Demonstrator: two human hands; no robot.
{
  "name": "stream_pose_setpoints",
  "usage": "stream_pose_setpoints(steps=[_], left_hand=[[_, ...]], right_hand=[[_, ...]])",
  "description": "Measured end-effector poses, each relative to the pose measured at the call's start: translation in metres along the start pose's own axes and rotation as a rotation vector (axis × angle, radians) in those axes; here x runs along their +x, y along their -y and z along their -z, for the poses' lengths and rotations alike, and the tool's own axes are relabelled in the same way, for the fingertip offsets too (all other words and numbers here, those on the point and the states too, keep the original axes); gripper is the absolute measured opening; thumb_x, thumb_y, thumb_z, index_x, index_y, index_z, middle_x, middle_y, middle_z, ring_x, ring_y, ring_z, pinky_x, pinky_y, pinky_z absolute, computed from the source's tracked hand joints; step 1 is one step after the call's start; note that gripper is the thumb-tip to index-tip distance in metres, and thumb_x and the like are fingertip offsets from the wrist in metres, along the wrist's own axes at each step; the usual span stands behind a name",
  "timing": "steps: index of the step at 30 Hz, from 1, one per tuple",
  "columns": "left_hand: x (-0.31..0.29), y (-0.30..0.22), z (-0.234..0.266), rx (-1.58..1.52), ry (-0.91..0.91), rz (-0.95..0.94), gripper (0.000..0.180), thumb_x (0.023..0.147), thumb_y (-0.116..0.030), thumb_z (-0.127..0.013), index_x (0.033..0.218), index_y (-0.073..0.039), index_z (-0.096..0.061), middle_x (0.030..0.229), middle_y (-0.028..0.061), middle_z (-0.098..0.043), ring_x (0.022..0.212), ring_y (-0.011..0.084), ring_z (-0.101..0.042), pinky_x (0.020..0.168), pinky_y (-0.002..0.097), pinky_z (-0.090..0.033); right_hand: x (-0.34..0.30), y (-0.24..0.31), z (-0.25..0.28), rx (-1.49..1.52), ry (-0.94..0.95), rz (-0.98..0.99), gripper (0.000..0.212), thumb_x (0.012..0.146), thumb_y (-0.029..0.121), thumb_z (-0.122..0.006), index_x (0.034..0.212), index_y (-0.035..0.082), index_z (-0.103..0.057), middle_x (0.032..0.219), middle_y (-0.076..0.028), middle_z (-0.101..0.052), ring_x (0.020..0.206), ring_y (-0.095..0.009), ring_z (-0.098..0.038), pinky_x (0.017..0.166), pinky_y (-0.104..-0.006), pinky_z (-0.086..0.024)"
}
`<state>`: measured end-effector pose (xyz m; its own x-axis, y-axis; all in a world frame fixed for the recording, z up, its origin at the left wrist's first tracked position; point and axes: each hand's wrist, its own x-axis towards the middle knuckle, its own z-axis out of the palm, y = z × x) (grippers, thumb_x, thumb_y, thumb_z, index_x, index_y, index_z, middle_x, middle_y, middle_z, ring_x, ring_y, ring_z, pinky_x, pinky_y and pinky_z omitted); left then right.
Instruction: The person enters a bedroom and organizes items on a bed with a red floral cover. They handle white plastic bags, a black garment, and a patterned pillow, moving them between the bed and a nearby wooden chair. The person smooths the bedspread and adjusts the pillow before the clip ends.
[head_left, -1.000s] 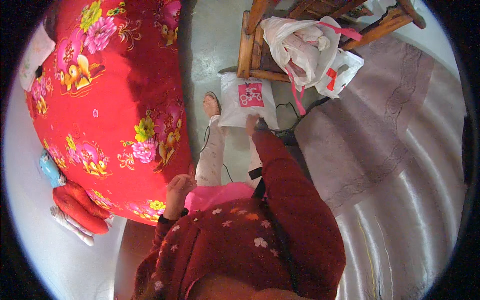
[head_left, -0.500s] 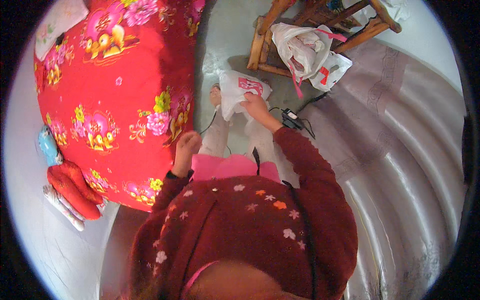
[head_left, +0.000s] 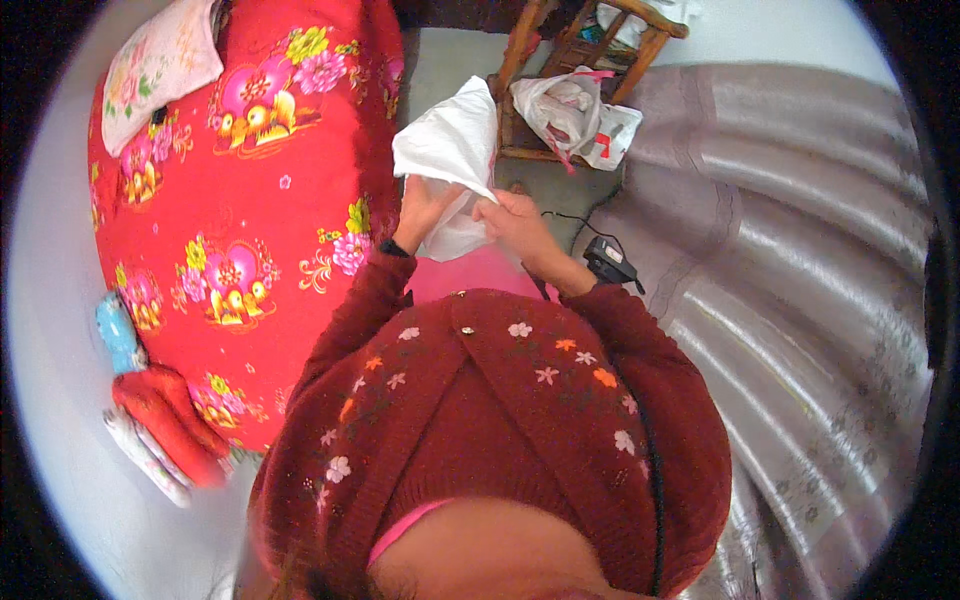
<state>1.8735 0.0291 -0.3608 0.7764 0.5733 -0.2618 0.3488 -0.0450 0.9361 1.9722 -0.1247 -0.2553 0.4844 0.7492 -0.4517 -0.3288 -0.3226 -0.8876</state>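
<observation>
A white plastic bag (head_left: 452,135) is held up in front of my lap, its upper part puffed out and pointed at the top. My right hand (head_left: 518,228) is closed, pinching the bag's edge on the right side. At the bag's left side, my left hand (head_left: 424,212) grips it, the fingertips partly hidden by the plastic. Whatever the bag may contain cannot be seen.
A bed with a red flowered cover (head_left: 280,200) lies to my left. Ahead on the right, a wooden chair (head_left: 520,60) bears another white bag (head_left: 560,110). A black device with a cord (head_left: 610,262) rests beside the grey curtain (head_left: 780,230).
My left hand has come from beside my lap to the bag. The bag is lifted and spread wider, with both hands now on it. The view has shifted a little.
</observation>
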Motion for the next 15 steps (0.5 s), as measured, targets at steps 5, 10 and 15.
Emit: stream_pose_setpoints(steps=[5, 10, 15], left_hand=[[0.021, -0.024, -0.017, 0.305, 0.141, -0.073, 0.050, 0.072, -0.031, -0.068, 0.112, -0.006, -0.055, 0.100, 0.0166, -0.062, 0.091, 0.0314, -0.061, 0.076, 0.0383, -0.047], [0.075, -0.031, -0.055, 0.538, 0.182, -0.190, 0.032, 0.074, -0.026, -0.062, 0.101, -0.008, -0.063, 0.091, 0.0171, -0.065, 0.083, 0.0342, -0.063, 0.069, 0.0402, -0.049], [0.142, -0.080, -0.101, 0.596, 0.268, -0.103, 0.022, 0.069, -0.013, -0.056, 0.085, 0.000, -0.065, 0.077, 0.0226, -0.061, 0.072, 0.0378, -0.061, 0.063, 0.0412, -0.047]], right_hand=[[-0.007, 0.031, 0.003, 0.345, -0.056, 0.039, 0.024, 0.093, 0.021, -0.046, 0.080, 0.003, -0.055, 0.055, 0.003, -0.042, 0.054, -0.004, -0.041, 0.053, -0.0201, -0.034], [-0.015, 0.051, 0.060, 0.283, -0.297, 0.217, 0.024, 0.095, 0.019, -0.042, 0.083, 0.003, -0.055, 0.056, 0.002, -0.042, 0.053, -0.005, -0.041, 0.055, -0.0212, -0.037], [-0.009, 0.070, 0.136, 0.430, -0.352, 0.197, 0.024, 0.096, 0.018, -0.040, 0.084, 0.003, -0.054, 0.057, 0.002, -0.043, 0.054, -0.006, -0.041, 0.058, -0.0221, -0.039]])
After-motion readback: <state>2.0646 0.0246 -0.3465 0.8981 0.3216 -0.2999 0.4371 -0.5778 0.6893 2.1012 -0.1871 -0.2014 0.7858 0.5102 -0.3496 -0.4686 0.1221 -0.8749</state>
